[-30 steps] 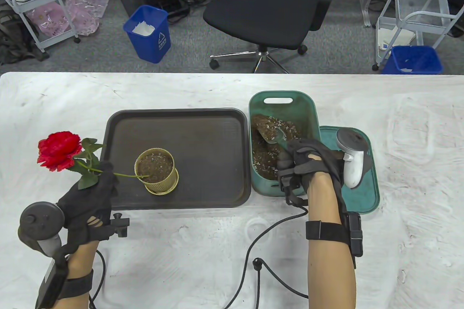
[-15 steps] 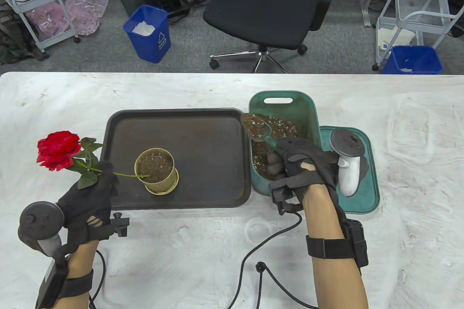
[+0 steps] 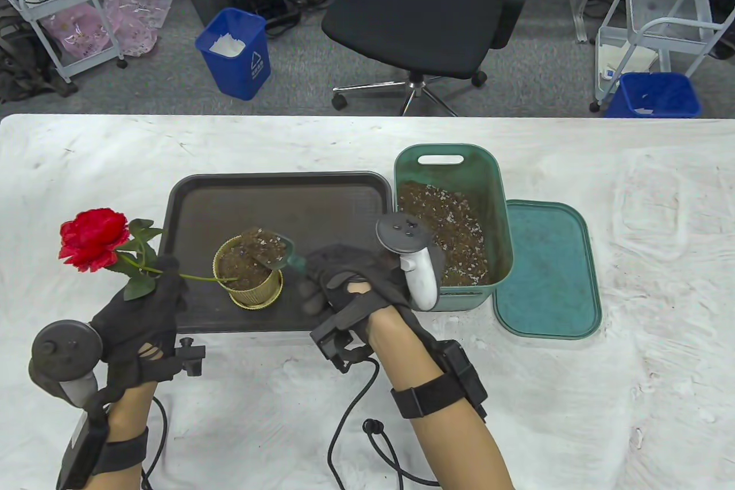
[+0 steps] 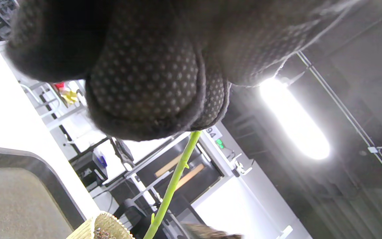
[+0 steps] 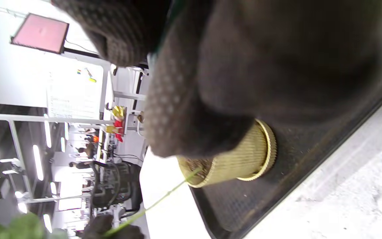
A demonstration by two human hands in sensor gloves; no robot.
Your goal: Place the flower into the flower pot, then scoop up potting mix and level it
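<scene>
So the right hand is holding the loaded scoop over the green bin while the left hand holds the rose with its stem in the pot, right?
Not quite. In the table view the right hand holds the loaded scoop over the pot, not the green bin. The left hand does hold the rose, stem in the pot.

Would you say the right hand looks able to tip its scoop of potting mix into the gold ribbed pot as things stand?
Probably yes: the right hand holds the loaded scoop over the gold ribbed pot; only the thin green stem crosses its rim.

- A recycling symbol is showing in white on the blue waste bin (image 3: 234, 52); the small text under it is too tiny to read.
- A tag (image 4: 212, 132) in the left wrist view is reading "94".
</scene>
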